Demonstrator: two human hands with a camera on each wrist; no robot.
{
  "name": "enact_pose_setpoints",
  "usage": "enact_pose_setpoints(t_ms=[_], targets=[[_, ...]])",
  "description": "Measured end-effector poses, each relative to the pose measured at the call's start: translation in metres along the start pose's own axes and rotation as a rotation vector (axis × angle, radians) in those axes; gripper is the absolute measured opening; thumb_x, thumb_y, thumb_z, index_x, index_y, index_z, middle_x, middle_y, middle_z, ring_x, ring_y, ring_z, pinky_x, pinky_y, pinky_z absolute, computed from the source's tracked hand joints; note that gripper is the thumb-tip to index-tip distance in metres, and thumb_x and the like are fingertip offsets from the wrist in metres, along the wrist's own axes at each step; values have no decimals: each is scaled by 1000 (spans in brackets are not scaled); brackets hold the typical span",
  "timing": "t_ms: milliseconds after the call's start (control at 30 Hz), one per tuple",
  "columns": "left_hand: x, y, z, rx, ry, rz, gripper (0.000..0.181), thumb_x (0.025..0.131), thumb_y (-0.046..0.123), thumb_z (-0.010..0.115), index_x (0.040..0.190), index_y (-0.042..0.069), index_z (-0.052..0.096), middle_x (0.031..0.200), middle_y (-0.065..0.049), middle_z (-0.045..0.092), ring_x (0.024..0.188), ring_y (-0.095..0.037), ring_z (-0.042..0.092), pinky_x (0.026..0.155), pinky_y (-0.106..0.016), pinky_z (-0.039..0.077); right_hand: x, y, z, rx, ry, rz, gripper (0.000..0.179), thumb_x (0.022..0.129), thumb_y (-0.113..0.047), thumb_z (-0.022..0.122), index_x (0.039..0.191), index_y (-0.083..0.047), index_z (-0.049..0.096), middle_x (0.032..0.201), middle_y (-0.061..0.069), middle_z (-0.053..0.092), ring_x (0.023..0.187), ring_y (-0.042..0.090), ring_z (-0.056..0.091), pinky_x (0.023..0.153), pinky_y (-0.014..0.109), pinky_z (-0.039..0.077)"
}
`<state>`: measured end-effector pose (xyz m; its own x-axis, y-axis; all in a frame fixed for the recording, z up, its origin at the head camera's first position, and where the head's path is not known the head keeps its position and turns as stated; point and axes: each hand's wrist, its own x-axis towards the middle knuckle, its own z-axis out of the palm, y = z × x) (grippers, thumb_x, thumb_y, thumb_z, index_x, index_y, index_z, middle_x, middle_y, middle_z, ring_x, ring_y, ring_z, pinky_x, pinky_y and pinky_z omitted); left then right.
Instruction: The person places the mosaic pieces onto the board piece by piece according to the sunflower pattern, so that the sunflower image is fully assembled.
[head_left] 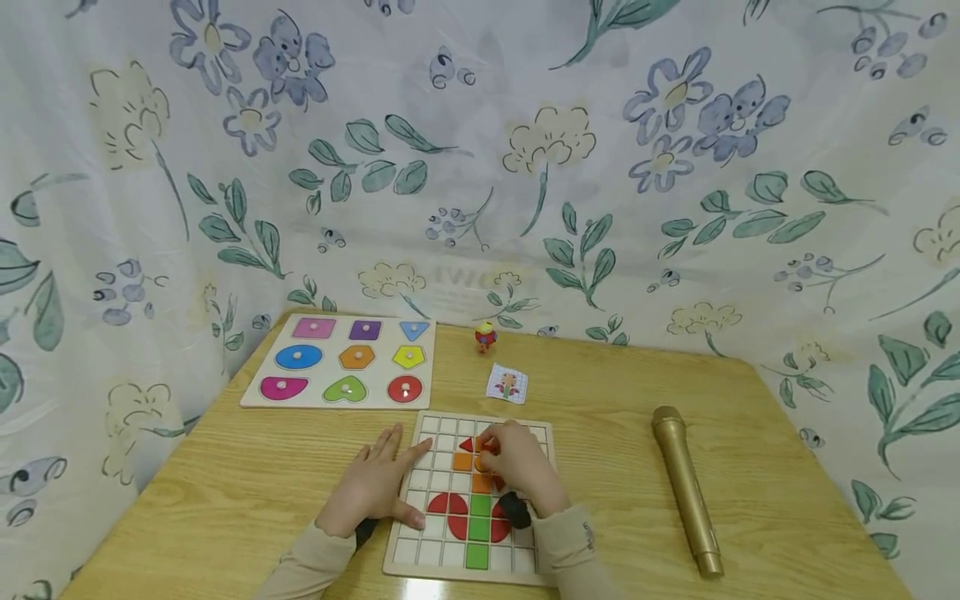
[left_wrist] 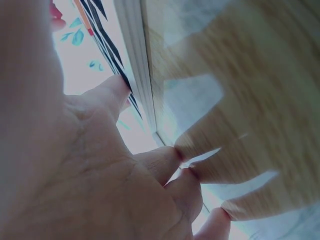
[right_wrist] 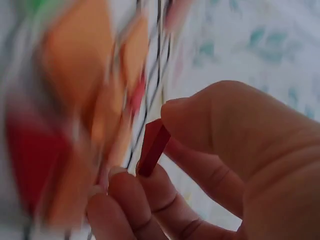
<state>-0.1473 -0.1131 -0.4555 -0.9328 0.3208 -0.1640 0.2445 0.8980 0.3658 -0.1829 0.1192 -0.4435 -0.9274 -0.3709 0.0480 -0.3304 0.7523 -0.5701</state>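
Note:
A square wooden grid board (head_left: 430, 552) lies on the table with orange squares (head_left: 462, 462), green squares (head_left: 478, 529), red rounded pieces (head_left: 457, 527) and a small red triangle (head_left: 467, 446) set in its cells. My left hand (head_left: 372, 487) rests at the board's left edge, fingers spread and straight, the thumb and index finger reaching over the rim. Over the board's upper part, my right hand (head_left: 519, 460) pinches a small red triangular block (right_wrist: 154, 148) between thumb and fingers. That hand covers some upper right cells in the head view.
Behind the board lies a small pattern card (head_left: 507, 384), with a toy figurine (head_left: 486, 337) further back. A knobbed shape puzzle (head_left: 386, 372) sits at the back left. To the right lies a gold microphone (head_left: 687, 492). Patterned fabric (head_left: 480, 267) hangs behind the table.

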Motion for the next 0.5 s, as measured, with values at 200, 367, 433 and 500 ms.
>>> enact_pose_setpoints(t_ms=[200, 367, 433, 500], targets=[[0, 2, 0, 12, -2, -2, 109, 56, 56, 84, 148, 19, 40, 154, -33, 25, 144, -49, 22, 111, -67, 26, -4, -28, 21, -87, -101, -70, 13, 79, -12, 76, 90, -10, 71, 78, -3, 62, 66, 5, 48, 59, 19, 43], [-1, 2, -2, 13, -1, -3, 109, 56, 55, 84, 148, 18, 40, 154, -33, 25, 144, -49, 22, 111, -66, 26, -8, -33, 24, -163, -82, -85, 10, 75, -9, 78, 78, -13, 69, 73, -7, 59, 65, 4, 45, 57, 18, 40], [-2, 3, -3, 11, -2, -8, 109, 56, 55, 84, 148, 18, 40, 154, -33, 25, 144, -49, 22, 111, -66, 26, -9, -33, 24, -185, -68, -97, 13, 74, -7, 79, 74, -14, 68, 70, -8, 58, 66, 4, 44, 58, 18, 39], [-2, 3, -4, 10, 0, -9, 109, 56, 54, 85, 148, 17, 40, 154, -33, 25, 144, -50, 23, 111, -67, 26, -9, -33, 23, -195, -59, -110, 16, 72, -5, 80, 71, -14, 67, 68, -7, 56, 66, 4, 43, 60, 18, 39]])
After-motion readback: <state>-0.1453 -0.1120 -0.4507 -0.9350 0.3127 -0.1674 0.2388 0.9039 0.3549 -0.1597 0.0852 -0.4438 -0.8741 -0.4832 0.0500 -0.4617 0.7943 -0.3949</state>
